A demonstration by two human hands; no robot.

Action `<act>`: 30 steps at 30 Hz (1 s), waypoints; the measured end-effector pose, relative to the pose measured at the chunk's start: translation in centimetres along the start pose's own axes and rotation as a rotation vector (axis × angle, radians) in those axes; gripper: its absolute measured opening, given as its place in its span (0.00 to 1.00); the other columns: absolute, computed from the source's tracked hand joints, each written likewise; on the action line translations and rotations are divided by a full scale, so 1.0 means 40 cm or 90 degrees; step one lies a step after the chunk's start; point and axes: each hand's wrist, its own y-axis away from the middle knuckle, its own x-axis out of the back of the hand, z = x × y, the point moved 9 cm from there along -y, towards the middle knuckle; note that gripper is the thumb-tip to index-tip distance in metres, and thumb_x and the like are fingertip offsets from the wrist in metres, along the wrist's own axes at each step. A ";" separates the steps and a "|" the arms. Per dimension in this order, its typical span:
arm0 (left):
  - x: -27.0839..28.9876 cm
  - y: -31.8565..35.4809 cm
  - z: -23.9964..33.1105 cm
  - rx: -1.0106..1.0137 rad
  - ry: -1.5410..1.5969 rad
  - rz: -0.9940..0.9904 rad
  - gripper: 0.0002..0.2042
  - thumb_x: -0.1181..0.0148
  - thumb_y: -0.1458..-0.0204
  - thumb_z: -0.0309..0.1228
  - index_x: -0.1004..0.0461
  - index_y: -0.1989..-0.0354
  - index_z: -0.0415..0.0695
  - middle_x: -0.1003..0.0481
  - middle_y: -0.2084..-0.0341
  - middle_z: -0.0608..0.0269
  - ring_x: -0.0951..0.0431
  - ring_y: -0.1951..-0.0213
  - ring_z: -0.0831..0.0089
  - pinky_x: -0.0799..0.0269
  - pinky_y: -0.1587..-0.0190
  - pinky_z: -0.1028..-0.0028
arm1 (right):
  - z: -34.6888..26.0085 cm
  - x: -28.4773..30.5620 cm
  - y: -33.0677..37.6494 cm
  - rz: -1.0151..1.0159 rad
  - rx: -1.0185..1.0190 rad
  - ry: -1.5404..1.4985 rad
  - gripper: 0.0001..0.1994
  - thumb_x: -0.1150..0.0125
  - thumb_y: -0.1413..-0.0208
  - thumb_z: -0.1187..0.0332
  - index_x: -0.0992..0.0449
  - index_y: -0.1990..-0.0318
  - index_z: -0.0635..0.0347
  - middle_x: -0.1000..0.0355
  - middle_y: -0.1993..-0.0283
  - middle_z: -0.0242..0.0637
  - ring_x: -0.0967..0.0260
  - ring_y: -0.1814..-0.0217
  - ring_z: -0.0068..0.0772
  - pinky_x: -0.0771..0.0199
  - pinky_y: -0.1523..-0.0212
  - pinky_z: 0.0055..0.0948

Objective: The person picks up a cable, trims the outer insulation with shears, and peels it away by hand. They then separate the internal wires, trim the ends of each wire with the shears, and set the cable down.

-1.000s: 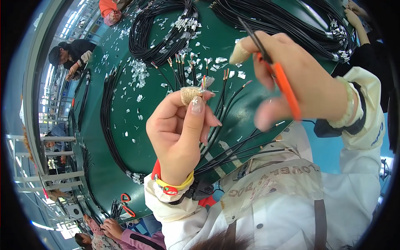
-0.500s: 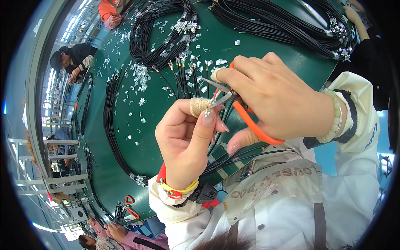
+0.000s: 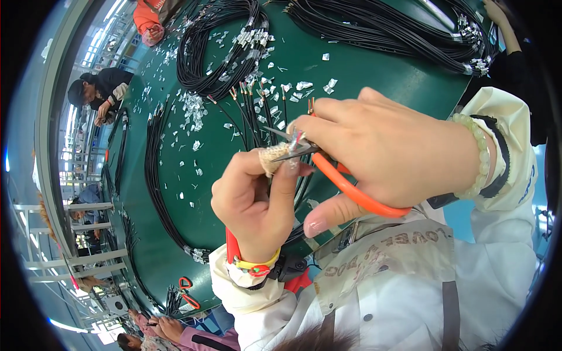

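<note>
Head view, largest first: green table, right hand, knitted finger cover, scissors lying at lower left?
1. Green table
2. Right hand
3. Finger cover and lower-left scissors: too alike to rank; the cover looks nearer the camera.

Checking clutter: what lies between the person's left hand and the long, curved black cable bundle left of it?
The head view shows small silvery scraps on the green tabletop between the left hand and the cable bundle.

Shiny pale scraps (image 3: pixel 194 108) lie strewn over the green counter (image 3: pixel 421 85), some around a looped coil of black cables (image 3: pixel 186 61). Red-handled scissors (image 3: pixel 185 291) rest near the counter's lower-left edge; beyond the left side, a person (image 3: pixel 112 81) in dark clothes bends forward.
</note>
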 end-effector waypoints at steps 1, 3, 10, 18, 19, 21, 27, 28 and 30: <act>-0.001 -0.001 0.005 0.000 0.000 -0.001 0.04 0.51 0.48 0.22 0.34 0.67 0.34 0.28 0.78 0.59 0.30 0.79 0.83 0.36 0.78 0.86 | -0.001 0.000 0.002 -0.015 0.002 -0.008 0.37 0.42 0.64 0.40 0.37 0.56 0.66 0.38 0.65 0.37 0.39 0.65 0.34 0.45 0.64 0.27; -0.016 0.005 -0.026 0.133 0.171 -0.035 0.05 0.53 0.47 0.23 0.33 0.68 0.33 0.28 0.80 0.59 0.32 0.82 0.84 0.39 0.81 0.86 | 0.006 0.004 0.004 0.020 0.027 0.001 0.37 0.41 0.64 0.40 0.37 0.56 0.65 0.38 0.65 0.36 0.39 0.65 0.34 0.46 0.64 0.27; -0.053 0.012 -0.044 0.243 0.309 -0.114 0.09 0.57 0.44 0.27 0.32 0.68 0.32 0.29 0.84 0.60 0.37 0.86 0.86 0.46 0.85 0.87 | 0.022 0.003 0.004 0.078 0.086 -0.034 0.36 0.39 0.65 0.42 0.37 0.55 0.63 0.38 0.65 0.35 0.39 0.65 0.34 0.46 0.64 0.28; -0.066 0.004 -0.019 0.253 0.250 -0.130 0.10 0.57 0.44 0.30 0.35 0.70 0.34 0.35 0.90 0.64 0.46 0.92 0.87 0.55 0.89 0.87 | 0.120 0.044 0.006 0.211 0.003 0.192 0.31 0.37 0.68 0.44 0.34 0.61 0.59 0.37 0.66 0.33 0.38 0.65 0.33 0.46 0.64 0.28; -0.060 0.003 -0.031 0.284 0.242 -0.110 0.10 0.57 0.44 0.30 0.34 0.69 0.34 0.35 0.90 0.64 0.47 0.92 0.87 0.55 0.89 0.87 | 0.135 0.057 0.013 0.246 -0.002 0.048 0.31 0.36 0.68 0.44 0.33 0.62 0.59 0.36 0.68 0.32 0.38 0.67 0.32 0.46 0.65 0.28; -0.050 0.005 -0.044 0.315 0.235 -0.091 0.10 0.57 0.44 0.30 0.34 0.69 0.34 0.35 0.90 0.63 0.47 0.92 0.87 0.56 0.89 0.87 | 0.163 0.079 0.025 0.309 -0.016 -0.241 0.31 0.36 0.70 0.44 0.32 0.63 0.58 0.35 0.72 0.31 0.38 0.71 0.31 0.46 0.65 0.27; -0.046 0.012 -0.055 0.288 0.279 -0.103 0.09 0.55 0.45 0.27 0.31 0.65 0.32 0.28 0.84 0.59 0.39 0.87 0.87 0.47 0.85 0.88 | 0.037 0.065 0.060 0.361 0.119 0.063 0.34 0.35 0.75 0.42 0.30 0.61 0.59 0.37 0.78 0.29 0.41 0.78 0.28 0.48 0.69 0.26; -0.044 0.011 -0.055 0.281 0.275 -0.097 0.10 0.55 0.45 0.27 0.31 0.65 0.32 0.28 0.84 0.59 0.39 0.87 0.88 0.47 0.85 0.88 | 0.033 0.059 0.060 0.356 0.118 0.080 0.35 0.34 0.76 0.42 0.30 0.60 0.59 0.37 0.79 0.29 0.42 0.79 0.28 0.49 0.70 0.26; -0.046 0.009 -0.055 0.281 0.272 -0.105 0.10 0.55 0.45 0.27 0.31 0.65 0.32 0.28 0.84 0.60 0.39 0.87 0.88 0.48 0.85 0.88 | 0.033 0.056 0.059 0.352 0.114 0.099 0.37 0.34 0.77 0.41 0.29 0.59 0.59 0.37 0.80 0.28 0.42 0.79 0.27 0.50 0.71 0.26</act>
